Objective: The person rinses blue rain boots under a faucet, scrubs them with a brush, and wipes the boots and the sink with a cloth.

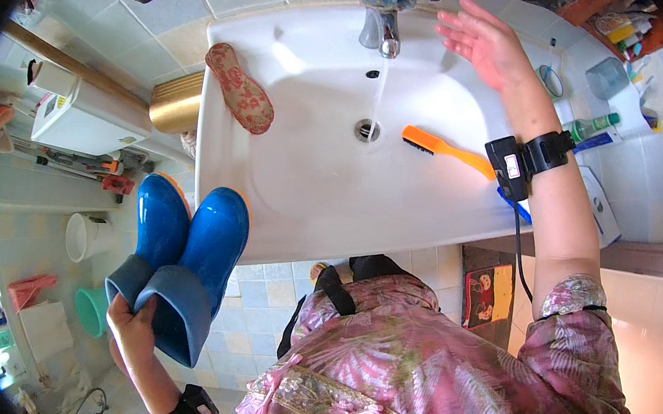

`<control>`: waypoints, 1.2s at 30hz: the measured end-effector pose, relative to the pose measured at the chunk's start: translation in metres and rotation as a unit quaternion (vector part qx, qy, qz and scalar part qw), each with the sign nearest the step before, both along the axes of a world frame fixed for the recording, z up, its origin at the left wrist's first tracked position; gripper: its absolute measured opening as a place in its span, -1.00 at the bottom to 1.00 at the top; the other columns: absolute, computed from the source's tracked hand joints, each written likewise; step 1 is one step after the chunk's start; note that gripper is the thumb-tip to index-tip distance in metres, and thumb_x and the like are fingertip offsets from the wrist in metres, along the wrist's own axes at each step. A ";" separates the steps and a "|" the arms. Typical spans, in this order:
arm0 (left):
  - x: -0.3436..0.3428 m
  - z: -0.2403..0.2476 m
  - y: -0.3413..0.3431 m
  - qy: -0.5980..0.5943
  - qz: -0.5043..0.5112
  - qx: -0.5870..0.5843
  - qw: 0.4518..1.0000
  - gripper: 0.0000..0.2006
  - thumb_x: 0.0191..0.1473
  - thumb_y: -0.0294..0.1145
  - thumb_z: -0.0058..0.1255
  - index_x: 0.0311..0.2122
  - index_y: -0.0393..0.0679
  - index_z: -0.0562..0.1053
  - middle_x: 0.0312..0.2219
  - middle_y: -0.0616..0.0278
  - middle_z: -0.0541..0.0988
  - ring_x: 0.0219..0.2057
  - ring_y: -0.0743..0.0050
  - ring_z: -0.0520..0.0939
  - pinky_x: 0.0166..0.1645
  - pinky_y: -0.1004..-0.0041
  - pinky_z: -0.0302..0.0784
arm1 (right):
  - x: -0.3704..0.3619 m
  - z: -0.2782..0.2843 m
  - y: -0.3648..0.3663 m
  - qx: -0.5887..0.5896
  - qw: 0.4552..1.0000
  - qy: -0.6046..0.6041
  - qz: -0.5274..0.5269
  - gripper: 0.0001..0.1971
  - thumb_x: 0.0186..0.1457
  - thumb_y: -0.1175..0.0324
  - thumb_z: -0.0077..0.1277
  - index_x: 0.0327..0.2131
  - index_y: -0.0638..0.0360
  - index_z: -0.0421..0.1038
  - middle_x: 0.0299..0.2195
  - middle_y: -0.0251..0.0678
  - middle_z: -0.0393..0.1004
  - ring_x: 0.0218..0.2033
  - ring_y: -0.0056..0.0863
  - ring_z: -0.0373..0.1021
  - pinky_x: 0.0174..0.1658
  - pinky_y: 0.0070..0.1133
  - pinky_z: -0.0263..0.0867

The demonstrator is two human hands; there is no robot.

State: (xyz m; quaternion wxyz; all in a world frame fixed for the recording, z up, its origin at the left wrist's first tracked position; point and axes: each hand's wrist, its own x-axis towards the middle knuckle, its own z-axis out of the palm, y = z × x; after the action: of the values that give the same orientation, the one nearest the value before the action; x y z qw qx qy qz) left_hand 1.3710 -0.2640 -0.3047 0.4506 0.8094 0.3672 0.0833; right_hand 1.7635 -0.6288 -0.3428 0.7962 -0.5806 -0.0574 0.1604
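In the head view, the left hand (131, 335) is pinching two blue rain boots (218, 230) by their tops beside the washbasin (337, 228); the right hand (491, 51) is hovering near the faucet (388, 45), fingers (463, 21) loosely spread, while water (381, 89) is running.

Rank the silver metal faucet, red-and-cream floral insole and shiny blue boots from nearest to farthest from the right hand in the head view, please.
1. Silver metal faucet: just left of the right hand.
2. Floral insole: left side of the white sink.
3. Blue boots: lower left, in the left hand.
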 end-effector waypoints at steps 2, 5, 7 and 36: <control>0.000 -0.008 0.001 0.004 0.030 -0.022 0.999 -0.73 -0.26 -0.67 -0.03 -0.31 -0.35 0.39 -0.45 0.28 0.48 -0.43 0.60 0.42 -0.27 0.62 0.28 | 0.002 -0.017 -0.025 -0.211 0.977 -0.005 0.025 -0.55 -0.07 0.40 -0.09 -0.07 0.32 0.10 -0.32 -0.15 0.38 -0.32 -0.44 0.34 -0.29 -0.57 0.27; -0.006 -0.013 0.010 0.014 0.009 0.014 1.000 -0.74 -0.30 -0.67 -0.04 -0.35 -0.33 0.40 -0.49 0.29 0.48 -0.47 0.61 0.41 -0.31 0.62 0.29 | -0.004 -0.061 -0.087 -0.479 0.871 -0.069 0.085 -0.59 -0.15 0.34 -0.04 -0.14 0.20 0.25 -0.38 -0.21 0.42 -0.36 -0.48 0.35 -0.30 -0.58 0.27; -0.011 -0.019 0.007 0.017 0.005 0.035 0.999 -0.75 -0.30 -0.65 -0.03 -0.35 -0.32 0.40 -0.52 0.31 0.47 -0.48 0.62 0.41 -0.32 0.61 0.29 | -0.015 -0.091 -0.127 -0.625 0.766 -0.140 0.044 -0.60 -0.18 0.34 -0.04 -0.15 0.12 0.27 -0.38 -0.17 0.41 -0.34 -0.36 0.35 -0.26 -0.53 0.26; -0.246 -0.186 0.013 0.146 0.456 -0.090 0.873 -0.69 -0.27 -0.51 0.04 -0.31 -0.39 0.37 -0.44 0.06 0.48 -0.44 0.29 0.47 -0.31 0.38 0.36 | -0.101 -0.047 -0.104 -0.548 0.824 -0.113 0.094 -0.67 -0.26 0.18 0.07 -0.51 0.30 0.33 -0.65 -0.19 0.34 -0.60 -0.45 0.29 -0.48 -0.56 0.23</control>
State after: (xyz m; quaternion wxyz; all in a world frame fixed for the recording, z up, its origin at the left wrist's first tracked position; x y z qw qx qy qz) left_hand 1.1255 -0.2508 -0.4904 0.3748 0.5106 0.7633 0.1269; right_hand 1.6625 -0.7332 -0.3902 0.3166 -0.9269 -0.1036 0.1728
